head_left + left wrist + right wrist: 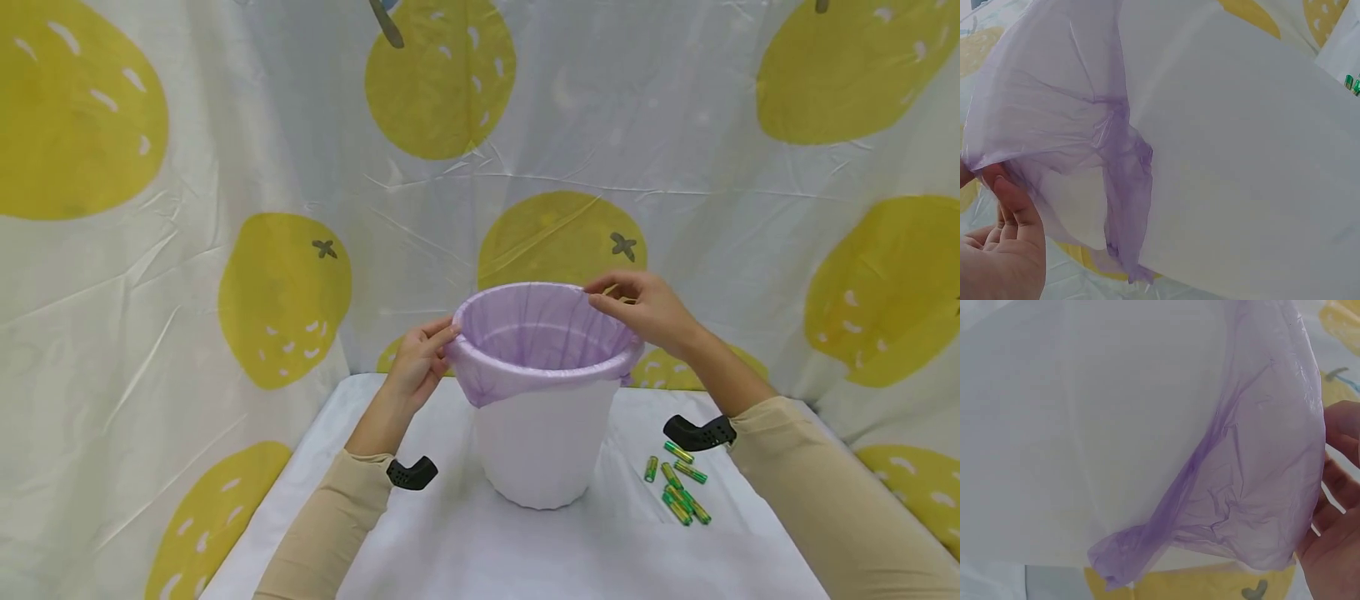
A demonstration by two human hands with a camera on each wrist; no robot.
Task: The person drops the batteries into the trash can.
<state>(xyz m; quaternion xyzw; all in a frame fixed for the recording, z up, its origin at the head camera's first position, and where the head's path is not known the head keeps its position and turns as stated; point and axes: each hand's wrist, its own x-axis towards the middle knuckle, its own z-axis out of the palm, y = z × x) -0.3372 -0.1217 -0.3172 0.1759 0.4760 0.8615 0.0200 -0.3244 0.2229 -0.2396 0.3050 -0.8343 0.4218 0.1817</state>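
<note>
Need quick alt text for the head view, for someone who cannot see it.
Both hands, left hand and right hand, hold the purple bag folded over a white bin's rim. Green batteries lie right of it.

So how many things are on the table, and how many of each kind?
White bin: 1
Purple bag lining the bin: 1
Green batteries: about 6 (they lie in a tight bunch, so the count is not certain)
Total: about 8
</note>
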